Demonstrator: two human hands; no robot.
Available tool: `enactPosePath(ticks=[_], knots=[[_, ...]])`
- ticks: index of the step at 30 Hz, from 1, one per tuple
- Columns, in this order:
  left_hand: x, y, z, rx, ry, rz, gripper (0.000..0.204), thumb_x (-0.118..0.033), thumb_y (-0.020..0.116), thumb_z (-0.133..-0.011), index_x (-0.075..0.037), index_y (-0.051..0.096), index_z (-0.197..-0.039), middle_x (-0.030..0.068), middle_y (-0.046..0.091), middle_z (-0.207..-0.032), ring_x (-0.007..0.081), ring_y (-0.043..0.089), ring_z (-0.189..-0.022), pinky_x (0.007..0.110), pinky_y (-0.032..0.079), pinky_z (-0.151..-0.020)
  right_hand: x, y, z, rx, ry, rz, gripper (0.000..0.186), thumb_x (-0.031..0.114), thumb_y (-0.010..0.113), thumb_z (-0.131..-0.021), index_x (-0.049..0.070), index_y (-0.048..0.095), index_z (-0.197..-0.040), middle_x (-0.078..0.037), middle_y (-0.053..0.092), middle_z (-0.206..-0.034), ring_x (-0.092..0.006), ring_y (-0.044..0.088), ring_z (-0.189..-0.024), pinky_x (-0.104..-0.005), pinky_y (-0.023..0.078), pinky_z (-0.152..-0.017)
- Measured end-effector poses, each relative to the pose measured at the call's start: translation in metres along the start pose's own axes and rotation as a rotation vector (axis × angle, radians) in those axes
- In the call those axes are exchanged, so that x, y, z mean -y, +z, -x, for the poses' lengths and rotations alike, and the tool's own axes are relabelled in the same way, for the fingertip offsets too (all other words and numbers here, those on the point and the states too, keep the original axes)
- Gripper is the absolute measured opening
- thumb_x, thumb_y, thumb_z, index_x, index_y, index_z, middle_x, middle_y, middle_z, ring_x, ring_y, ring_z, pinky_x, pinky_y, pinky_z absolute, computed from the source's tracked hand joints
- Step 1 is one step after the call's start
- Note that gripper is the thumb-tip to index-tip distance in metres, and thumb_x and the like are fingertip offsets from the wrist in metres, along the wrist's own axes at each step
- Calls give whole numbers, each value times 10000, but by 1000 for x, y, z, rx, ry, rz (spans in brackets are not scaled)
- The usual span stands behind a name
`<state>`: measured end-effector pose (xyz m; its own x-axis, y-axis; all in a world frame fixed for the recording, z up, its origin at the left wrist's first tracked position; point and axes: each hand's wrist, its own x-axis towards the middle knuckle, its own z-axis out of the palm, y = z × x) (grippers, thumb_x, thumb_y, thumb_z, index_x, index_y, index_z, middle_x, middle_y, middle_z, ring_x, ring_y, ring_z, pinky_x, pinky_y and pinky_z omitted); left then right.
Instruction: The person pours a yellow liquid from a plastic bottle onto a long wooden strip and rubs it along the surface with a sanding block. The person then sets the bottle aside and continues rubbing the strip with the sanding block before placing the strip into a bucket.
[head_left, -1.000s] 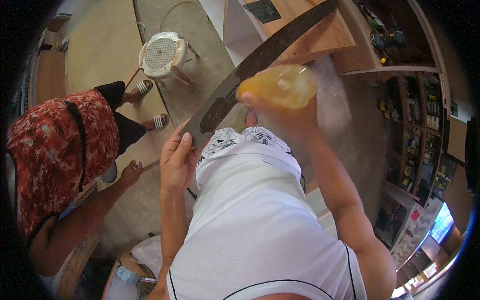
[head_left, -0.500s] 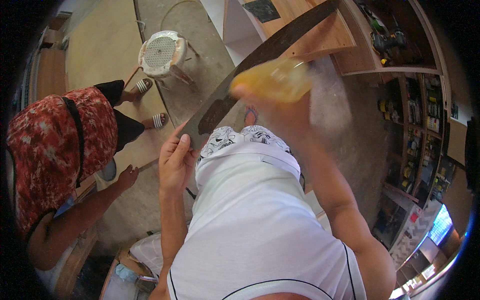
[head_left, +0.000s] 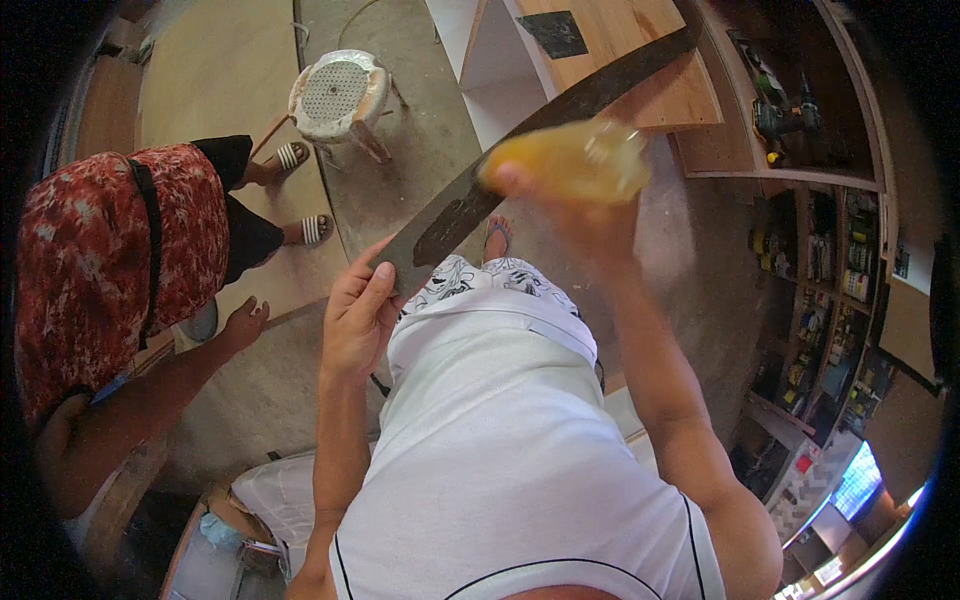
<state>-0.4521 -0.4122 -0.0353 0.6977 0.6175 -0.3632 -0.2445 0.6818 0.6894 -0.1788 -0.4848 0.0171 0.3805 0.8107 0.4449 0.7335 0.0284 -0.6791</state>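
Observation:
A long dark strip (head_left: 580, 100) runs diagonally from my lap to the far right. My left hand (head_left: 360, 305) grips its near end, thumb on top and fingers beneath. A darker, wet-looking patch (head_left: 440, 232) covers part of the strip just beyond that thumb. In my right hand (head_left: 590, 235) is a clear bottle with yellow contents (head_left: 580, 165), lying tilted along the strip and smeared by motion. Its mouth end is hidden around my fingers, so I cannot tell whether it touches the strip.
A wooden cabinet (head_left: 650, 105) stands ahead, a dark square sheet (head_left: 553, 35) on it. Shelves (head_left: 830, 290) with a drill (head_left: 785, 118) line the right. A white stool (head_left: 340, 95) stands ahead left. A person in red patterned cloth (head_left: 110, 260) is close on my left.
The view has shifted slightly, and stool, cabinet and strip sit a little further right in it. My right hand still moves with the bottle over the strip. My left hand keeps its hold.

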Motion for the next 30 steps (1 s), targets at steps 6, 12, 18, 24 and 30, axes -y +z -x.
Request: enactPosePath(ticks=[6,12,18,24,30], knots=[[-5,6,0,19,16,2,454,-139,499,-1153,111,464,-1531,219,639,-1435,256,654,-1303,424,520,-1158,-7,4,-15,-11,133,-49,159,261,895,-859,145,832,-947,-48,802,-949,-284,766,-832,-403,620,-722],[-6,2,-4,13,3,8,446,-131,503,-1151,92,476,-1536,195,645,-1431,233,657,-1288,396,529,-1131,9,13,-12,-19,169,-89,108,211,874,-889,124,817,-915,-60,793,-901,-260,758,-798,-430,610,-728],[-5,0,-7,4,-8,4,444,-141,528,-1146,73,500,-1534,158,665,-1404,187,669,-1229,333,530,-1076,31,27,-2,-43,105,-169,183,250,871,-904,79,808,-884,-61,792,-843,-258,761,-735,-399,604,-716],[-8,5,-5,12,-19,-2,444,-144,535,-1145,70,506,-1533,150,677,-1389,183,672,-1216,323,533,-1055,29,21,-7,-59,134,-119,199,222,885,-902,49,803,-956,-67,803,-907,-206,766,-790,-370,605,-748],[-7,4,-5,31,2,16,450,-148,538,-1144,62,503,-1540,152,669,-1401,189,671,-1226,325,533,-1061,14,16,-19,-81,258,-48,232,274,917,-855,78,800,-889,-68,798,-864,-273,773,-776,-392,601,-713]])
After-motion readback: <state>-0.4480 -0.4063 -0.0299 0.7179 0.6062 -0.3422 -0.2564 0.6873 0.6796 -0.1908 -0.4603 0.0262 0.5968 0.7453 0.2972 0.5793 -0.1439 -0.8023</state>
